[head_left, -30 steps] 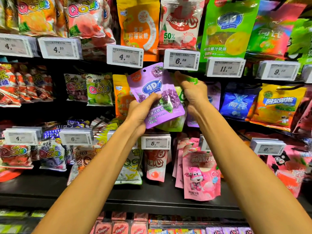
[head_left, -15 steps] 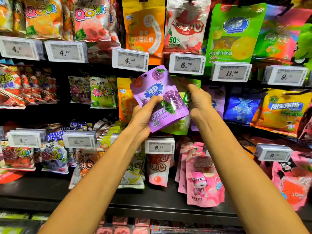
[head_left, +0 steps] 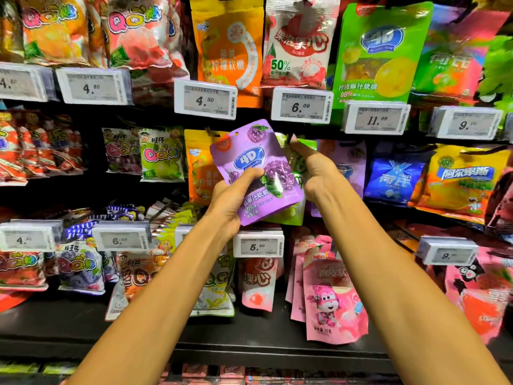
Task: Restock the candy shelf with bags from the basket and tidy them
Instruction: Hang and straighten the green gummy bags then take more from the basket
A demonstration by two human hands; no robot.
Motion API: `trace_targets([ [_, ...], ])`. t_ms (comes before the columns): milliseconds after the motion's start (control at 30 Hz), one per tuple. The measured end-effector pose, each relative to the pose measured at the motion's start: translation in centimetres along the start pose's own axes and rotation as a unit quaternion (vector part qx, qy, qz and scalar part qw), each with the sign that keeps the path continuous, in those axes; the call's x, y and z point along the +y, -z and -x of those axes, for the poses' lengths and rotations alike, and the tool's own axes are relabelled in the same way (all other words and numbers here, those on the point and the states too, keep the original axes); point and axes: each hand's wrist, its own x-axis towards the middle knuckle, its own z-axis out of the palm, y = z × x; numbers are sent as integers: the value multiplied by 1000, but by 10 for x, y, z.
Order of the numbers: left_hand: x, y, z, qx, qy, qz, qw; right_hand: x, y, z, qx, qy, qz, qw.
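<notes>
Gripping a glossy purple pouch [head_left: 258,168] by its lower-left edge, the left hand [head_left: 230,198] held it tilted in front of the middle peg row, just below the 6.09 price tag [head_left: 302,105]. Pouch was flat, rectangular, smooth plastic film w/ a berry print & a small hang hole at top. The right hand [head_left: 316,173], fingers curled, pinched the top of a shiny green bag [head_left: 287,215] hanging right behind it. Hands were close, not touching. Soft pink bags [head_left: 333,298] hung lower, over the matte black shelf [head_left: 249,337].
</notes>
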Motion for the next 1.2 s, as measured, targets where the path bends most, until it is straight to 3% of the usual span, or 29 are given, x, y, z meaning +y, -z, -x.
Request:
trace_targets([
  [100,2,-1,-4,15,0,-38,999,5,-2,-3,12,4,-10,1000],
  [200,0,-4,-6,34,-6,-80,996,15,-4,-3,74,108,15,991],
  [333,-4,-5,-9,46,-11,-113,992,38,13,11,161,265,134,941],
  [467,-7,-2,-13,57,-14,-154,986,52,39,25,144,365,211,895],
  [667,-1,-8,-17,52,-2,-164,985,49,38,16,156,346,301,875],
  [900,6,-13,-22,54,8,-171,984,43,29,5,162,295,258,906],
  [1067,0,-2,-9,53,-43,-207,976,43,33,14,160,314,322,879],
  [1200,2,-2,8,15,-75,-186,980,41,31,25,171,325,305,879],
])
